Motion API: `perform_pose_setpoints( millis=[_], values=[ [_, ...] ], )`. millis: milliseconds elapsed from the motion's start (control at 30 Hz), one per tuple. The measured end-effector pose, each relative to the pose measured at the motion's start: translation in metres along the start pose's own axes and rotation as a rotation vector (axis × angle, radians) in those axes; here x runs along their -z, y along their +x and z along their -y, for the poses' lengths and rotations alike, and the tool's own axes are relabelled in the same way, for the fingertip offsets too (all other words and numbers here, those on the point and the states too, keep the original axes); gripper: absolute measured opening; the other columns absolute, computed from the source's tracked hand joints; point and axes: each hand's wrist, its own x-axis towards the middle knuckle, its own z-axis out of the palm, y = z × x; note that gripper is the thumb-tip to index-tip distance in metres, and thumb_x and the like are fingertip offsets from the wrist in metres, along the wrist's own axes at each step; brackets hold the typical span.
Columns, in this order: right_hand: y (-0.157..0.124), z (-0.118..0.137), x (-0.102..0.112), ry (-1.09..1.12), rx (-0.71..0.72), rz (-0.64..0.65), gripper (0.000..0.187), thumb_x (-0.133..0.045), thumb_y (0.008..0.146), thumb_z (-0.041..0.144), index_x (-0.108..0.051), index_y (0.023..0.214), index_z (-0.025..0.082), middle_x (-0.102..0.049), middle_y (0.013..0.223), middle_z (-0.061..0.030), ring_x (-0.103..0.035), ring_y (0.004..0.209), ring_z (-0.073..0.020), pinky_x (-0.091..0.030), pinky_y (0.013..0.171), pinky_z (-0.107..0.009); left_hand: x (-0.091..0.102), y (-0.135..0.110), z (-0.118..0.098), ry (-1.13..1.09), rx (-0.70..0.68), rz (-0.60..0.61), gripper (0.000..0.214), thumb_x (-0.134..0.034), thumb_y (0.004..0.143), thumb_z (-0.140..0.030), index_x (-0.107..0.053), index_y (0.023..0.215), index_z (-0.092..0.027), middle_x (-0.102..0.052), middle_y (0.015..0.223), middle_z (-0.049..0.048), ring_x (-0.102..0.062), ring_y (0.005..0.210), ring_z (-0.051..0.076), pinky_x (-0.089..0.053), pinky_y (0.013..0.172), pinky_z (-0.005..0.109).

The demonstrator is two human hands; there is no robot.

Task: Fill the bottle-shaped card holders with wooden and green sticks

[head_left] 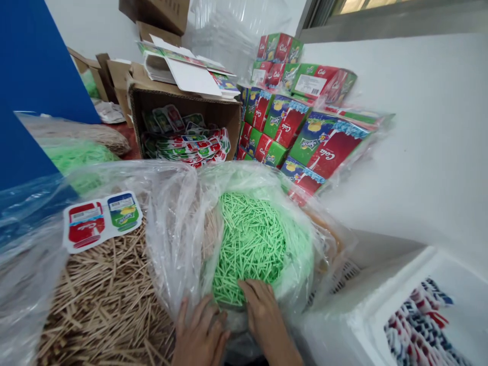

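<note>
A clear plastic bag (179, 213) full of green sticks (247, 239) sits in front of me. My left hand (200, 333) lies flat with fingers spread on the near rim of the bag, beside the green sticks. My right hand (263, 310) rests next to it, fingers stretched onto the near edge of the green pile. Neither hand visibly grips anything. To the left a larger bag holds a heap of plain wooden sticks (102, 300), with a printed card (101, 219) showing red and blue-green labels lying on top.
An open cardboard box (183, 107) of printed cards stands behind. Stacked Cola and Sprite cartons (305, 127) fill the back right. A white foam box (385, 305) with striped items is at right. A blue panel (34, 81) and more bagged sticks stand left.
</note>
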Motion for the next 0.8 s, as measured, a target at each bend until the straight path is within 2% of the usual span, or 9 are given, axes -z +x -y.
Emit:
perform_pose_setpoints(
  millis=[100,200,300,367,467,633,733,800],
  values=[
    [0.002,-0.004,0.013,0.031,-0.050,0.035,0.047,-0.040,0.079,-0.004,-0.064,0.113,0.019,-0.065,0.109,-0.0109,-0.061,0.101,-0.0238,-0.053,0.086,-0.042,0.005,0.000,-0.001,0.014,-0.023,-0.011,0.014,-0.061,0.082,-0.026,-0.065,0.095,-0.025,-0.075,0.089,-0.0022,-0.068,0.092,0.023,-0.003,0.112,0.043],
    [0.005,-0.007,0.020,0.097,-0.059,0.061,0.047,-0.040,0.084,0.002,-0.057,0.124,0.021,-0.059,0.125,-0.0108,-0.055,0.118,-0.0231,-0.049,0.096,-0.043,0.007,-0.002,-0.002,0.024,-0.013,-0.020,0.014,-0.060,0.082,-0.026,-0.065,0.095,-0.025,-0.076,0.089,-0.0029,-0.069,0.091,0.021,-0.014,0.109,0.039],
    [0.010,-0.002,0.013,0.060,-0.073,0.155,0.048,-0.050,0.087,0.017,-0.047,0.135,0.020,-0.058,0.130,-0.0109,-0.054,0.120,-0.0271,-0.049,0.097,-0.046,0.005,-0.005,-0.003,0.018,0.001,-0.031,0.016,-0.061,0.080,-0.025,-0.066,0.095,-0.026,-0.077,0.090,-0.0038,-0.069,0.091,0.021,-0.012,0.110,0.037],
    [0.013,0.006,0.003,-0.021,-0.094,0.193,0.053,-0.057,0.084,0.021,-0.046,0.136,0.016,-0.060,0.128,-0.0145,-0.057,0.117,-0.0324,-0.051,0.092,-0.050,0.004,-0.005,-0.005,0.002,-0.001,-0.029,0.017,-0.061,0.080,-0.023,-0.066,0.095,-0.026,-0.077,0.090,-0.0039,-0.069,0.091,0.021,-0.003,0.113,0.038],
    [0.017,0.018,-0.006,-0.091,-0.099,0.214,0.055,-0.059,0.079,0.015,-0.048,0.133,0.010,-0.065,0.118,-0.0161,-0.061,0.107,-0.0331,-0.051,0.088,-0.049,0.004,-0.004,-0.006,-0.004,-0.001,-0.030,0.016,-0.060,0.079,-0.021,-0.066,0.093,-0.024,-0.077,0.091,-0.0025,-0.068,0.091,0.021,0.007,0.114,0.039],
    [0.011,0.024,0.001,-0.165,0.002,0.279,0.046,-0.051,0.076,0.001,-0.057,0.119,0.013,-0.068,0.107,-0.0111,-0.062,0.095,-0.0308,-0.051,0.082,-0.046,-0.002,-0.006,-0.007,-0.004,0.001,-0.073,0.013,-0.058,0.081,-0.024,-0.066,0.091,-0.026,-0.077,0.090,-0.0028,-0.067,0.092,0.022,0.003,0.115,0.040],
    [0.011,0.021,-0.003,-0.232,-0.014,0.258,0.052,-0.054,0.071,-0.001,-0.056,0.122,0.009,-0.069,0.105,-0.0127,-0.060,0.095,-0.0333,-0.048,0.080,-0.049,-0.006,-0.009,-0.007,-0.004,0.001,-0.062,0.014,-0.059,0.080,-0.024,-0.066,0.092,-0.026,-0.077,0.092,-0.0024,-0.066,0.094,0.022,0.001,0.114,0.039],
    [0.017,0.018,-0.009,-0.232,-0.041,0.247,0.049,-0.056,0.070,0.000,-0.058,0.118,0.012,-0.069,0.104,-0.0118,-0.059,0.095,-0.0335,-0.047,0.079,-0.048,-0.006,-0.010,-0.007,0.005,0.007,-0.037,0.017,-0.060,0.078,-0.022,-0.066,0.094,-0.025,-0.077,0.095,-0.0021,-0.066,0.096,0.021,-0.002,0.114,0.039]
  ],
)
